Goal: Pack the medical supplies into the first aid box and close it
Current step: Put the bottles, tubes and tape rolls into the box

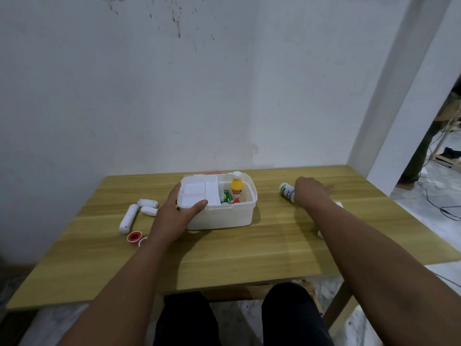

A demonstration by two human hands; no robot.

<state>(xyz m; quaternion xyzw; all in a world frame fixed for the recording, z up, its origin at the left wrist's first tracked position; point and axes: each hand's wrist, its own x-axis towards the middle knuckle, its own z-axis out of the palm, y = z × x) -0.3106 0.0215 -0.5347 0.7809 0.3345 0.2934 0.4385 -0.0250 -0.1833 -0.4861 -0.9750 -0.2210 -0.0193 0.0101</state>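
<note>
The white first aid box (225, 217) stands open in the middle of the wooden table (224, 258). Inside it a white divided tray (199, 194) fills the left half, and a yellow bottle (236, 188) with a white cap stands upright on the right beside a green packet (226, 196). My left hand (178, 213) grips the box's front left corner, thumb on the rim. My right hand (310, 192) rests over a white bottle with a green label (286, 191) lying to the right of the box; the fingers are spread, and whether they hold it is hidden.
Three white bandage rolls (139, 211) lie left of the box. A red tape roll (134, 237) and a second small roll (143, 242) sit near my left wrist. Something white (339, 204) peeks out behind my right forearm. A wall stands behind the table; cables lie on the floor at right.
</note>
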